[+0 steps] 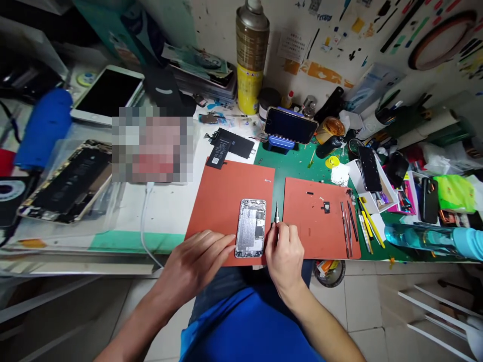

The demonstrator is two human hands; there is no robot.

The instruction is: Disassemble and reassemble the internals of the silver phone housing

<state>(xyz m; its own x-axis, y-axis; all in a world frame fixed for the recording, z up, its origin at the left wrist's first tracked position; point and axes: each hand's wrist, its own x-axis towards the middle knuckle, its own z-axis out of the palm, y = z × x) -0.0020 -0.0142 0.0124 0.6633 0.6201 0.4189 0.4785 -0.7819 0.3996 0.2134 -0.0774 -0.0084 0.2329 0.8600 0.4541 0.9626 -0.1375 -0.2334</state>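
An opened phone housing (250,229), its metal interior showing, lies upright-on on the left orange mat (222,188). The fingers of my left hand (202,256) are stretched out toward its left edge, with the fingertips at or against its side. To the right of the housing, my right hand (286,251) is closed around a slim silver screwdriver (276,213), whose tip points away from me. A tiny metal part (267,180) lies higher on the same mat. Black phone batteries (236,144) overlap beyond its top left corner.
The right orange mat (302,221) bears small parts and several tweezers (345,229). Yellow-handled tools (372,221) and a blue bottle (422,235) lie further right. A phone on a stand (290,125) and a spray can (252,60) stand behind. Another opened phone (71,178) lies left.
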